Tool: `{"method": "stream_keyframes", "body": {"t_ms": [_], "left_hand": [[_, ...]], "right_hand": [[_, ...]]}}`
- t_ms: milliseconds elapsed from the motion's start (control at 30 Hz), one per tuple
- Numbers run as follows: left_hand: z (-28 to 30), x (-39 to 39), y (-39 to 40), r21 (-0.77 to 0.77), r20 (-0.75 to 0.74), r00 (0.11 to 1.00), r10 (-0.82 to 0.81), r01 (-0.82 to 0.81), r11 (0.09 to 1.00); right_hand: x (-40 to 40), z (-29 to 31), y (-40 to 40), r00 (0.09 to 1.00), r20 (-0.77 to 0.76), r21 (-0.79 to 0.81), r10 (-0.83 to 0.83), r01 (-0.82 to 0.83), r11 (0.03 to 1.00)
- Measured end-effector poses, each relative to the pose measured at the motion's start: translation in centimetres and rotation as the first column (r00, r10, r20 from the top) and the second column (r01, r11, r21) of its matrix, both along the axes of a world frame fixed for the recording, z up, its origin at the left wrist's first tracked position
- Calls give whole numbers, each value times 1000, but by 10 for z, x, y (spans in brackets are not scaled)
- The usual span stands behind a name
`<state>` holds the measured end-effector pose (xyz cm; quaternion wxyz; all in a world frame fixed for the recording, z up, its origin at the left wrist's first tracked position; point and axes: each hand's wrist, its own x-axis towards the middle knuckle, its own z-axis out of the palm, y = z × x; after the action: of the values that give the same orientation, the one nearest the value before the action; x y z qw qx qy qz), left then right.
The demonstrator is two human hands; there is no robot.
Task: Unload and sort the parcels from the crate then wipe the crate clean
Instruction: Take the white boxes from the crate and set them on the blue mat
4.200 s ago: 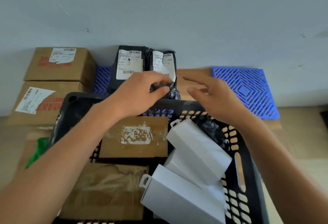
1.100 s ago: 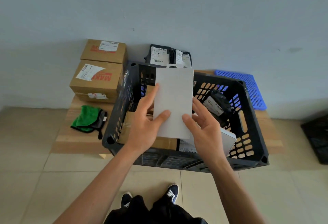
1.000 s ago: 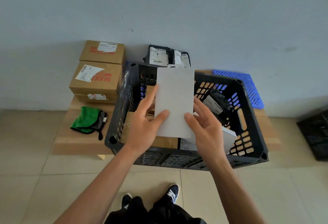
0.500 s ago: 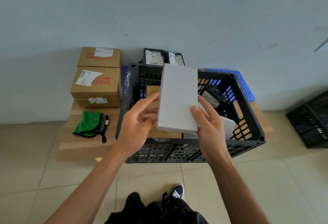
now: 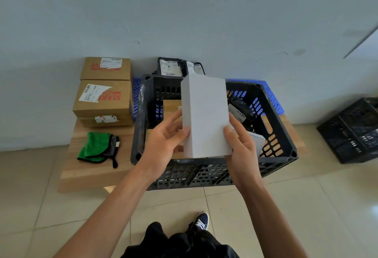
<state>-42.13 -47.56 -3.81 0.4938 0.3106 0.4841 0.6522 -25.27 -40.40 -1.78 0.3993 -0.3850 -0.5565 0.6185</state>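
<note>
White box [image 5: 205, 115] held upright above black crate [image 5: 204, 172], lifted clear for sorting. Left hand [image 5: 163, 141] and right hand [image 5: 240, 145] pinch its lower edges, thumbs on front. Sorted piles wait along wall: cardboard boxes [image 5: 104, 98] stacked left, black mailers [image 5: 170, 67] behind crate. Green cloth [image 5: 95, 150] nearby, likely for wiping.

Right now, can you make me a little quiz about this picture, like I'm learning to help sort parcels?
1. True or false: the white box is held by both hands.
2. What colour is the cloth beside the crate?
3. Where do the brown boxes sit? A: in the crate. B: stacked left of the crate. C: on the floor tiles.

Key: 1 true, left hand and right hand grip it above the crate. 2 green. 3 B.
</note>
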Motion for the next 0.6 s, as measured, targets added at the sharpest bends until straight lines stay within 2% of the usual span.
{"method": "stream_keyframes", "body": {"t_ms": [133,267,367,433,600], "left_hand": [[-4,3,1,48,-67,996,58,-54,997],[-8,11,5,80,-190,973,134,-120,990],[-8,13,4,70,-317,938,137,-121,990],[-8,14,4,72,-375,919,119,-99,992],[-7,12,5,94,-298,950,97,-72,993]], "right_hand": [[-3,-3,1,980,196,190,-34,-4,982],[-9,-9,-1,922,387,240,-24,-76,968],[-9,-10,-3,891,452,204,40,-147,968],[-9,-9,-3,907,414,164,71,-151,975],[-4,-5,1,985,71,116,154,-162,980]]}}
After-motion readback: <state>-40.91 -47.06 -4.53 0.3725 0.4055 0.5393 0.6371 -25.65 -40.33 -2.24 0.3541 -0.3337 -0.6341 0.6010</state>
